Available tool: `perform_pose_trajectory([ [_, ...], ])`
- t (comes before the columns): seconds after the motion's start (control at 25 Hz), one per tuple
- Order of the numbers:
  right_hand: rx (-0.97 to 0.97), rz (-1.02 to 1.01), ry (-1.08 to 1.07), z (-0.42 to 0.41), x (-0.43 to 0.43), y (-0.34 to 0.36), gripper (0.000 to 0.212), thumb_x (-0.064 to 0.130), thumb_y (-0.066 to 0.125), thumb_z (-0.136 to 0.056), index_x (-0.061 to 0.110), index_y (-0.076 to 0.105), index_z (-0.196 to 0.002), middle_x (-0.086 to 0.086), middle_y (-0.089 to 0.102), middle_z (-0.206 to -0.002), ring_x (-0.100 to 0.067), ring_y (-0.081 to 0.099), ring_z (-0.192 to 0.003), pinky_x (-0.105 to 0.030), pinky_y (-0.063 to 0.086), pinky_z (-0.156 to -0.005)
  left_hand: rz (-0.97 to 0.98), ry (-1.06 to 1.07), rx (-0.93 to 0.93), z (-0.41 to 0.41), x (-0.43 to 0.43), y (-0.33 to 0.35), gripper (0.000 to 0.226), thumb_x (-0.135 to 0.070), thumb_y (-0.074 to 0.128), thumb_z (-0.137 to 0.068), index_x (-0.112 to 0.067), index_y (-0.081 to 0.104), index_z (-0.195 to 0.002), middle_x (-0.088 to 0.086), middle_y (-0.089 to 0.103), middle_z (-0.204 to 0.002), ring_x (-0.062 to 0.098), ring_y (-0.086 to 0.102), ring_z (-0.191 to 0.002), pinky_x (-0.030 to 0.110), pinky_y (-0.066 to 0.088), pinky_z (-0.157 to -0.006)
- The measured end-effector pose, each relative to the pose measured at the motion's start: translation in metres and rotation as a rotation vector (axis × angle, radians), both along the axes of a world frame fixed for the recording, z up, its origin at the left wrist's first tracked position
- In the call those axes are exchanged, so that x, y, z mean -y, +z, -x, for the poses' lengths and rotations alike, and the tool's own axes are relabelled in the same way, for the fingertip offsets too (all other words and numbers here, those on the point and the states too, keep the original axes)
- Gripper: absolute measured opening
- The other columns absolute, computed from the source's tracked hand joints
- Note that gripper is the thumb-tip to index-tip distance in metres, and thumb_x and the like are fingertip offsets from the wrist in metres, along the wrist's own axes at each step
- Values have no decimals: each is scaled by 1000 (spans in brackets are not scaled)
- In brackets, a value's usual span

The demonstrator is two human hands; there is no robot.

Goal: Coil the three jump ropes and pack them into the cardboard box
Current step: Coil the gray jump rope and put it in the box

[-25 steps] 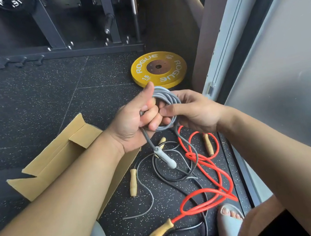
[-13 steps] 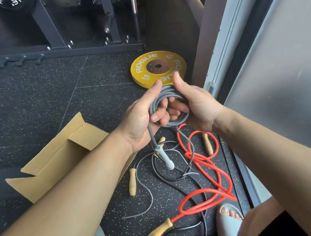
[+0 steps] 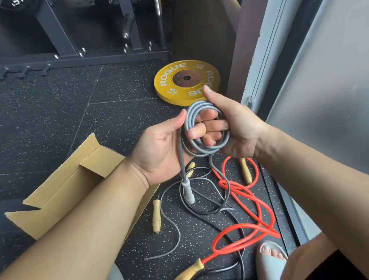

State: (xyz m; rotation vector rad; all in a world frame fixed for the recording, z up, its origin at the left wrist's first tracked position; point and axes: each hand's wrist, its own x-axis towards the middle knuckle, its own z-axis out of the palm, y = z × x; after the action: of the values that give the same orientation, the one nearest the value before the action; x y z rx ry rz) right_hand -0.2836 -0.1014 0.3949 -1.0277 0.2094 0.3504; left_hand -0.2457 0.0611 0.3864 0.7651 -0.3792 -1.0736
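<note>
Loops of grey rope [image 3: 197, 106] are gathered into a small ring held up between both hands, above the floor [image 3: 34, 127] and clear of the tangle, probably to keep the turns stacked while more is wound on. The right hand [image 3: 236, 130] clasps the ring's right side, thumb raised over the top. The left hand [image 3: 158, 148] holds the left side, thumb against the strands. Curled fingers [image 3: 210, 128] pass through the ring's middle, so the rope runs round them rather than beside them; which hand each belongs to is hard to tell. One strand drops across the left palm, and its grey handle [image 3: 188, 191] dangles just below the wrist. Another strand trails from the ring's near edge to the floor, so this coil looks unfinished. The red rope [image 3: 223, 184] and black rope [image 3: 203, 212] lie loose and crossed on the floor nearer the person. The cardboard box [image 3: 63, 192] lies open at the left, partly behind the left forearm, and no rope shows in the part in view.
</note>
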Motion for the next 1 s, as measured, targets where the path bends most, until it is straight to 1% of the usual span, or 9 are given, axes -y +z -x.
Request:
perform_pose_trajectory([
  [0.08,-1,19,-68,2,-4,2,57,55,44,-101,21,43,-55,-7,56,-47,-14,44,-36,-17,38,-42,55,-16,-50,1,1,-2,47,-30,30,-102,4,56,-122,0,61,-77,18,62,-83,27,49,-91],
  [0.16,-7,22,-109,3,-7,3,56,50,42,-103,21,37,-56,-2,56,-46,-12,44,-34,-16,36,-38,89,-22,-91,1,3,-2,44,-27,33,-100,2,63,-114,3,65,-81,18,64,-81,27,51,-87],
  [0.24,-14,49,-116,3,-10,3,54,48,43,-104,20,35,-58,-1,54,-47,-11,42,-34,-16,33,-36,48,12,-90,-2,3,0,39,-23,35,-95,0,66,-103,5,67,-78,20,65,-76,30,54,-84],
  [0.32,-10,123,-126,1,-11,0,57,46,47,-103,18,45,-53,-4,54,-51,-13,41,-35,-19,27,-38,-63,63,-58,-6,3,0,38,-21,36,-84,-3,68,-89,6,65,-70,24,66,-71,37,54,-87],
  [0.44,22,332,-152,-3,-13,-3,58,42,52,-102,16,57,-50,-13,54,-59,-21,39,-44,-23,25,-43,-187,129,-74,-5,6,1,32,-28,36,-79,-7,60,-76,1,46,-51,22,53,-54,39,49,-84],
  [0.56,50,441,-154,-5,-15,-4,56,44,54,-101,16,59,-53,-7,40,-57,-20,28,-48,-26,27,-46,-238,137,-45,-4,10,-4,54,-53,34,-96,-13,54,-67,-5,25,-41,15,28,-44,33,38,-72],
  [0.68,45,373,-165,-4,-12,-4,43,40,57,-99,15,52,-66,-1,36,-53,-15,25,-44,-24,28,-45,-233,72,0,-5,11,-2,61,-58,26,-100,-17,52,-62,-7,22,-40,13,25,-41,31,37,-70],
  [0.88,-38,218,-68,-3,-11,-4,56,44,54,-95,21,45,-46,5,32,-38,-14,30,-35,-16,24,-31,-33,-39,-32,10,14,2,55,-52,25,-100,-16,55,-70,-9,34,-41,11,39,-43,28,42,-73],
  [1.0,-60,166,-131,-7,-12,-9,55,44,58,-94,23,44,-46,1,35,-45,-21,34,-43,-16,23,-29,13,19,-117,13,19,-1,53,-52,26,-102,-17,52,-72,-11,33,-40,8,34,-39,26,43,-71],
])
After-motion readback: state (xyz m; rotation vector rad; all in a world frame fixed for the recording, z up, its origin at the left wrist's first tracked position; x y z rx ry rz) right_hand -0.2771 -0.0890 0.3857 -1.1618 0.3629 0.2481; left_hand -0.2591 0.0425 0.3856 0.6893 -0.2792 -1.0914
